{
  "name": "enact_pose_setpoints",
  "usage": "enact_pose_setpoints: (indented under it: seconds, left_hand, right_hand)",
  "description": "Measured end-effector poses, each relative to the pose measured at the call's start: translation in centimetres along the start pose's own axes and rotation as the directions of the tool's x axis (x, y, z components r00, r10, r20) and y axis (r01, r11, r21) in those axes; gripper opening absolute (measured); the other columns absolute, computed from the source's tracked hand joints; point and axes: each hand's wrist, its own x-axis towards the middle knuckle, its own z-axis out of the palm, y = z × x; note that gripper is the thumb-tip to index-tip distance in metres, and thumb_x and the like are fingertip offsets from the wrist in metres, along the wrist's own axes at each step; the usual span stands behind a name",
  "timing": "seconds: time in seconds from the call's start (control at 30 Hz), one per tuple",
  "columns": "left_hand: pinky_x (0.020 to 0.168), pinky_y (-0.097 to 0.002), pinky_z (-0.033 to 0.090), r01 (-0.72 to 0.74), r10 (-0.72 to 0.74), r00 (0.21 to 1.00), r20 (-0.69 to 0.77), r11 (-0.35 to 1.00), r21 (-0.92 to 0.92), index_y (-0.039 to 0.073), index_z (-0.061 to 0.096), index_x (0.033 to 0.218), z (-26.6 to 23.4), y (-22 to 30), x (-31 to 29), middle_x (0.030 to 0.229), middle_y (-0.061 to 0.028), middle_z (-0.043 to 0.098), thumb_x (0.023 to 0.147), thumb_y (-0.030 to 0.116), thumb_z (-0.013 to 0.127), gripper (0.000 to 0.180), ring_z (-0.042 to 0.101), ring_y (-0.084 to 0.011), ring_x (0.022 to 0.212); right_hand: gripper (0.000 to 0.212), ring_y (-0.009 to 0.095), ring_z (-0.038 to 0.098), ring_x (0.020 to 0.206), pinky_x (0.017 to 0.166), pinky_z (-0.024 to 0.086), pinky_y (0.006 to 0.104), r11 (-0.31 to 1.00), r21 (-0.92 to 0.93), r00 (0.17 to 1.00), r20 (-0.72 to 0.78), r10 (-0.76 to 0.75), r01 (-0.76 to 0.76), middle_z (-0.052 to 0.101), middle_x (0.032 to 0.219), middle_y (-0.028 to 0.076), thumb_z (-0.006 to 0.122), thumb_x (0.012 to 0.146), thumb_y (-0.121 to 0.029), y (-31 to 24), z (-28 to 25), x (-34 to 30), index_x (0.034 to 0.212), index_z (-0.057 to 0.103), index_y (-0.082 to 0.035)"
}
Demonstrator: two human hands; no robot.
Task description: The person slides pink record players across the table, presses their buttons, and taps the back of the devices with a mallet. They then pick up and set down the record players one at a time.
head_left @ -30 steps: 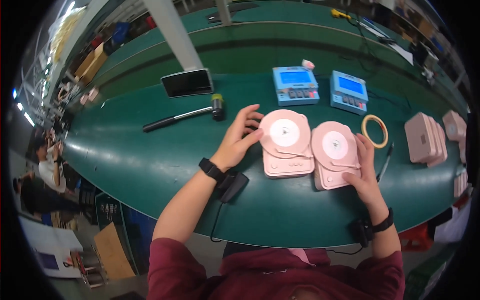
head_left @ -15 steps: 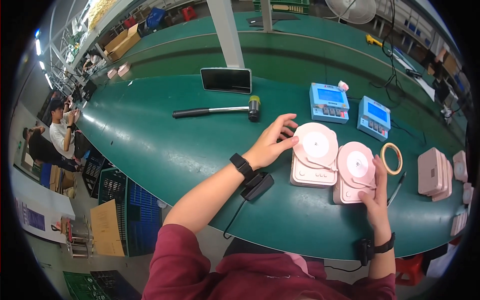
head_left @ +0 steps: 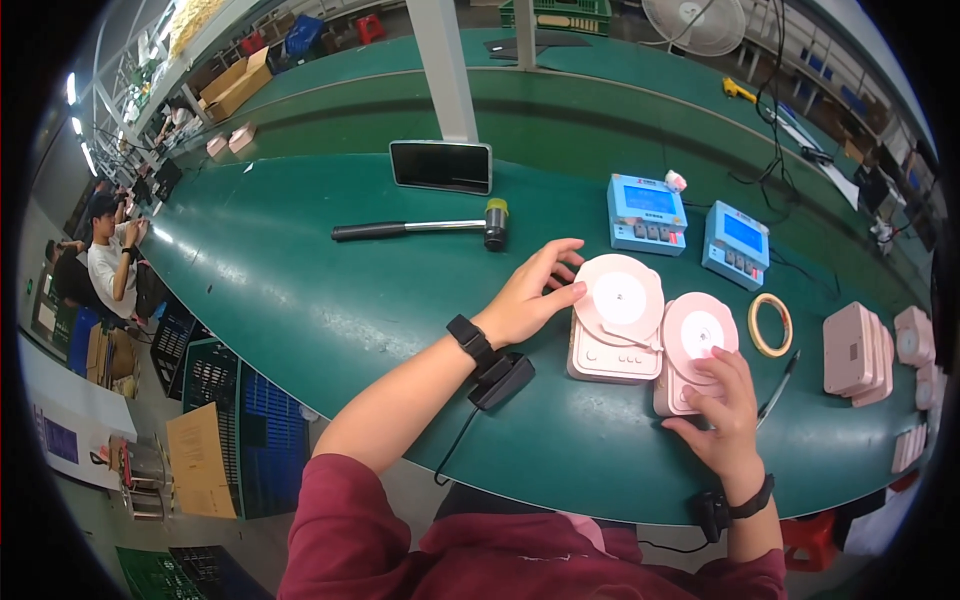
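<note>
Two pale pink devices shaped like small record players stand side by side before me, each with a round disc and a white centre label. My left hand [head_left: 530,298] is at the left record player [head_left: 617,362], its fingers apart and its thumb at the disc's left edge. Over the front right of the right record player [head_left: 690,335] is my right hand [head_left: 722,412]. Its fingers are spread, with fingertips on or just above the disc and the front panel, which it partly hides. Black straps with small black boxes are on both wrists.
Behind the players stand two blue boxes with screens, a left one [head_left: 647,214] and a right one [head_left: 737,245]. A mallet [head_left: 420,228], a phone-like black screen [head_left: 441,166], a tape roll [head_left: 769,325], a pen [head_left: 779,388] and stacked pink housings [head_left: 857,350] lie around the green table [head_left: 300,270].
My right hand has shifted from gripping the right player's right side to its front and top, fingers now spread. The left hand keeps its place at the left player. The view has shifted slightly.
</note>
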Motion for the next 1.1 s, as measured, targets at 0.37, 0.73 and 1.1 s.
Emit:
enact_pose_setpoints:
  seconds: [0.37,0.73,1.1]
  left_hand:
    - [0.085,-0.0296,0.045,-0.017,0.017,1.0,-0.012,1.0,0.003,0.003,0.04,0.134,-0.1,-0.1,0.0,0.115,-0.0111,0.052,0.089,0.025,0.062,0.055,0.053,-0.0173,0.098]
    - [0.086,-0.0298,0.045,-0.031,0.027,0.999,0.028,0.988,0.149,0.003,0.047,0.13,0.0,0.2,0.1,0.111,-0.0103,0.054,0.087,0.024,0.065,0.051,0.053,-0.0183,0.098]
    - [0.086,-0.0298,0.045,-0.014,0.01,1.0,0.028,0.987,0.162,0.005,0.055,0.127,0.1,0.9,0.2,0.107,-0.0076,0.055,0.086,0.022,0.065,0.045,0.054,-0.0181,0.096]
  right_hand:
    - [0.046,0.04,0.056,0.106,0.089,0.046,0.0494,0.999,-0.012,0.998,-0.051,-0.048,0.048,0.059,0.113,0.015,0.086,0.047,-0.016,0.2,0.5,0.0,0.083,0.059,-0.005]
    - [0.043,0.036,0.057,0.103,0.083,0.05,0.0425,0.998,0.01,0.998,-0.031,-0.055,0.055,0.062,0.109,0.013,0.084,0.05,-0.014,0.3,0.5,-0.1,0.084,0.06,-0.002]
    - [0.038,0.034,0.057,0.105,0.086,0.049,0.0421,0.999,0.023,0.999,-0.013,-0.039,0.039,0.064,0.109,0.012,0.083,0.055,-0.015,0.3,0.4,-0.2,0.083,0.061,-0.002]
